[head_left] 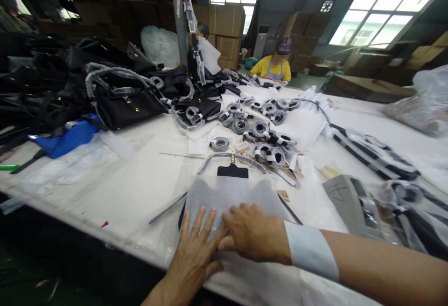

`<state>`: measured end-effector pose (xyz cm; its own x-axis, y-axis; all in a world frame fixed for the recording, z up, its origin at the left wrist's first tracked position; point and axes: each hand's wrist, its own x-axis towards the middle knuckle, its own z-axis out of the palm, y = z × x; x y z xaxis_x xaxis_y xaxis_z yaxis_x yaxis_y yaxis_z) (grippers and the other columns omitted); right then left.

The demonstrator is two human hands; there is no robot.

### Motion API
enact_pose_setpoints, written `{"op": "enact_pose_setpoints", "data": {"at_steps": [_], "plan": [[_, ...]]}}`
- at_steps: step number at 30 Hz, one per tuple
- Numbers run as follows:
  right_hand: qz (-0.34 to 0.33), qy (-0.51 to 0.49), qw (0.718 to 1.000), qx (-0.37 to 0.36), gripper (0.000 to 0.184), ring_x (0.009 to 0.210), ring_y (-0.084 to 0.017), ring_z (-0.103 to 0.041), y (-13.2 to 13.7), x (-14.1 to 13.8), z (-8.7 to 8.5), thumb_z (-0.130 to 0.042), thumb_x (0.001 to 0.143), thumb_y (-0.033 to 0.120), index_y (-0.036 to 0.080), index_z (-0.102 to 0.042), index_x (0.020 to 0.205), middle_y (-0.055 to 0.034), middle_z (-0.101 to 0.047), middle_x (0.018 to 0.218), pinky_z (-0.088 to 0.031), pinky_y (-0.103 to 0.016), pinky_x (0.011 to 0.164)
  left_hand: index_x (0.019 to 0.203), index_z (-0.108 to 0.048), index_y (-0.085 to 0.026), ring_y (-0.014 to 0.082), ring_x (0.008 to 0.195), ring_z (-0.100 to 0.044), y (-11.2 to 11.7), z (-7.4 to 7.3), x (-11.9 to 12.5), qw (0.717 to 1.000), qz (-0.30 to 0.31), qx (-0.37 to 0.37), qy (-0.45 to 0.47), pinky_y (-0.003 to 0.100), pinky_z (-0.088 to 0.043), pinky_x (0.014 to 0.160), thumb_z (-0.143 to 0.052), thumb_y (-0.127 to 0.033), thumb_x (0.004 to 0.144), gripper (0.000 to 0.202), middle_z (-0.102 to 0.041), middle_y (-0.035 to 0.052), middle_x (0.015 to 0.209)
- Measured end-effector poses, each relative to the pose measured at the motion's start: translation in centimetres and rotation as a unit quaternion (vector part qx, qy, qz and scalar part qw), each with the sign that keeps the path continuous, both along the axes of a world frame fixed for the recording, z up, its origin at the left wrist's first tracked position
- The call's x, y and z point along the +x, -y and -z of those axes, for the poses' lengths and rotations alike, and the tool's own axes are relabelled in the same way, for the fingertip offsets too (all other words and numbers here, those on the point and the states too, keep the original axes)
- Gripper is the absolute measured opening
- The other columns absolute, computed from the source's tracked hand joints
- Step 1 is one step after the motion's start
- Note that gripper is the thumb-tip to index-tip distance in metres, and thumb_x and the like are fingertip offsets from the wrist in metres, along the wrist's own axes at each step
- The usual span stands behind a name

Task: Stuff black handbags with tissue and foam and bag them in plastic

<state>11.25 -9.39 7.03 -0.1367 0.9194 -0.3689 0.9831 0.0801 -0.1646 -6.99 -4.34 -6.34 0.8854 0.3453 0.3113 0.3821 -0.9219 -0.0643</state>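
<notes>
A black handbag lies flat near the table's front edge, covered by a grey foam sheet [229, 194]; only its black clasp flap [233, 171] and wrapped handle [238, 157] stick out at the top. My left hand [196, 245] lies flat on the sheet's lower edge, fingers spread. My right hand [254, 233] rests beside it, knuckles up and fingers curled down onto the sheet, thumb touching my left hand. A white band circles my right wrist.
Several wrapped strap coils [261, 131] litter the white table [140, 180]. Black handbags [122, 96] pile at the left with a blue cloth [68, 138]. A grey tape dispenser [353, 203] stands right. A person in yellow [275, 66] works at the far end.
</notes>
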Motion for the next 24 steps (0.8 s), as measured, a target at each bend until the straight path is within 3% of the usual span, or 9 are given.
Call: {"op": "enact_pose_setpoints", "data": {"at_steps": [3,6,9,13,17,19,21,24], "plan": [[-0.042,0.029,0.997,0.055,0.051,0.103,-0.042,-0.064,-1.5,-1.3,0.7,-0.064,0.087,0.054,0.012,-0.066,0.114,-0.0231,-0.069,0.107,-0.046,-0.069,0.089,0.134,-0.053,-0.037,0.0431,0.139,-0.036,-0.2,0.5,-0.2,0.999,0.019,-0.025,0.034,0.071,-0.013,0.113,-0.083,-0.059,0.064,0.079,-0.047,0.0076,0.15],[-0.115,-0.078,0.981,0.135,0.057,0.116,-0.033,-0.059,-2.4,-0.8,2.7,-0.059,0.09,0.058,0.016,-0.056,0.129,-0.0166,-0.066,0.122,-0.044,-0.059,0.101,0.119,-0.064,-0.036,0.0404,0.137,-0.039,-0.3,0.8,-0.3,0.995,0.022,-0.053,0.085,0.068,-0.014,0.116,-0.077,-0.065,0.066,0.062,-0.056,0.004,0.141],[-0.185,-0.173,0.947,0.197,0.063,0.137,-0.026,-0.043,-2.3,0.9,5.8,-0.051,0.094,0.06,0.018,-0.046,0.141,-0.0138,-0.054,0.142,-0.024,-0.052,0.118,0.125,-0.06,-0.032,0.0381,0.137,-0.039,0.0,0.4,-0.4,0.996,0.016,-0.032,0.076,0.065,-0.01,0.118,-0.08,-0.058,0.068,0.065,-0.056,0.0062,0.141],[-0.115,-0.218,0.916,0.316,0.066,0.14,-0.027,-0.04,-1.1,2.5,8.7,-0.051,0.094,0.061,0.019,-0.044,0.144,-0.0161,-0.054,0.143,-0.015,-0.056,0.12,0.14,-0.046,-0.013,0.0395,0.144,-0.028,0.3,-0.2,-0.5,0.998,0.031,-0.004,0.062,0.061,-0.003,0.121,-0.079,-0.057,0.069,0.09,-0.046,0.0166,0.15],[-0.068,-0.207,0.918,0.331,0.065,0.14,-0.03,-0.039,-1.0,2.1,8.9,-0.058,0.089,0.062,0.022,-0.05,0.14,-0.0136,-0.056,0.141,-0.01,-0.061,0.12,0.149,-0.026,-0.004,0.037,0.145,-0.028,-0.6,-0.4,-1.6,0.996,0.057,-0.031,0.068,0.059,-0.011,0.12,-0.064,-0.06,0.083,0.095,-0.045,0.0205,0.149],[-0.05,-0.197,0.931,0.304,0.07,0.142,-0.032,-0.036,-1.4,1.9,8.7,-0.061,0.085,0.067,0.022,-0.052,0.139,-0.0135,-0.053,0.144,-0.008,-0.063,0.119,0.153,-0.018,-0.007,0.0327,0.143,-0.035,-1.7,-1.7,-2.2,0.994,0.065,-0.067,0.051,0.054,-0.024,0.118,-0.052,-0.062,0.091,0.089,-0.045,0.0188,0.15],[-0.045,-0.187,0.941,0.278,0.075,0.142,-0.035,-0.034,-1.7,1.8,8.7,-0.062,0.082,0.069,0.023,-0.051,0.14,-0.0138,-0.051,0.146,-0.007,-0.066,0.118,0.153,-0.021,-0.014,0.0273,0.136,-0.046,-2.7,-4.3,-2.3,0.99,0.064,-0.124,0.01,0.043,-0.039,0.111,-0.045,-0.06,0.095,0.078,-0.049,0.015,0.147],[-0.042,-0.17,0.951,0.255,0.074,0.143,-0.035,-0.032,-1.9,1.9,9.3,-0.062,0.084,0.065,0.023,-0.047,0.143,-0.0138,-0.046,0.15,-0.01,-0.067,0.117,0.135,-0.051,-0.023,0.024,0.112,-0.065,-3.5,-9.1,0.0,0.97,0.026,-0.227,-0.083,0.035,-0.053,0.093,-0.054,-0.049,0.095,0.047,-0.066,0.0076,0.127]]}}
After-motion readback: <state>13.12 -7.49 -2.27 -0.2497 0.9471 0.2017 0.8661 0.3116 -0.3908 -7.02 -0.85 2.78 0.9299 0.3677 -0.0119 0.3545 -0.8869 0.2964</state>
